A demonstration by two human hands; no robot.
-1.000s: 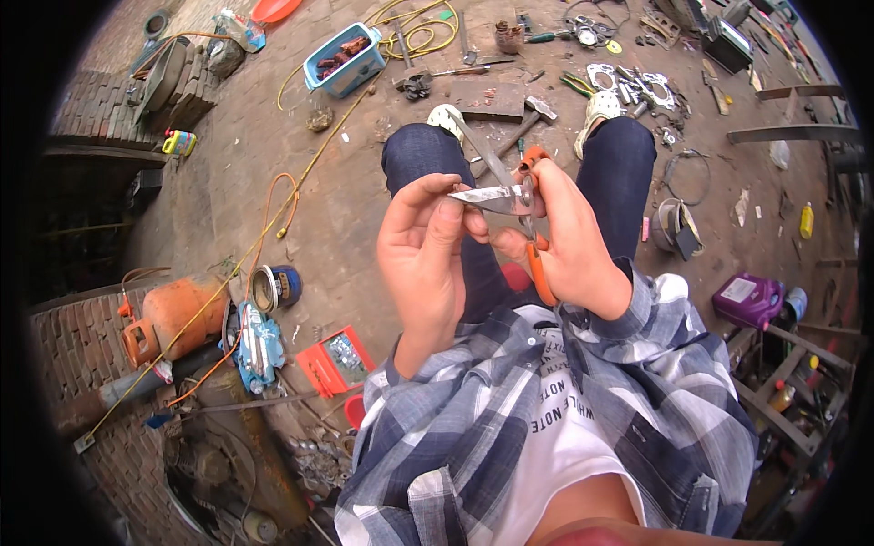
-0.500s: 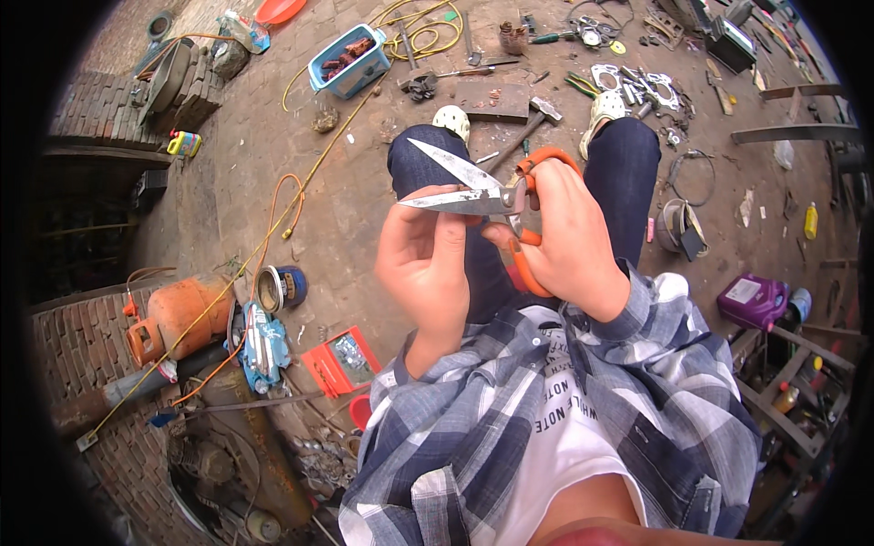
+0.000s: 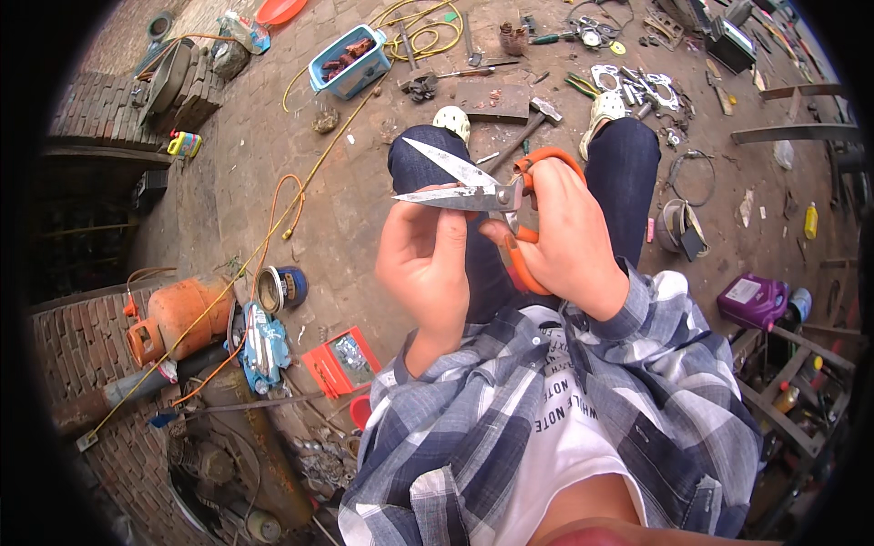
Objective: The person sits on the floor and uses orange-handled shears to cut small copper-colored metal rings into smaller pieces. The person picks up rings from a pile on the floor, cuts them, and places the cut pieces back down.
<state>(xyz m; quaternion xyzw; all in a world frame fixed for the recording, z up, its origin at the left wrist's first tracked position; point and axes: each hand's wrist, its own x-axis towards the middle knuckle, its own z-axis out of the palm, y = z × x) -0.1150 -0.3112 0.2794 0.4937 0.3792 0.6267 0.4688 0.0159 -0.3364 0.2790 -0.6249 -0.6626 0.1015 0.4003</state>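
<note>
My right hand (image 3: 569, 227) is closed around the orange handles of a large pair of scissors (image 3: 469, 197), held above my knees. The two grey, worn blades stand apart and point left. Along the lower blade sits my left hand (image 3: 423, 264), its thumb up against the lower edge and its fingers curled behind the metal. The blade covers those fingertips, so whatever they pinch is hidden.
Between my feet lie a hammer (image 3: 544, 111) and a flat metal block (image 3: 492, 102). Farther off stands a blue bin (image 3: 350, 68) of reddish-brown pieces. An orange gas cylinder (image 3: 187, 314), a can (image 3: 282, 288) and a red case (image 3: 341, 362) are at left; a purple jug (image 3: 754, 301) is at right.
The scissors and my right hand have shifted slightly left, so the blade tips reach farther past my left fingers. My left hand has barely moved.
</note>
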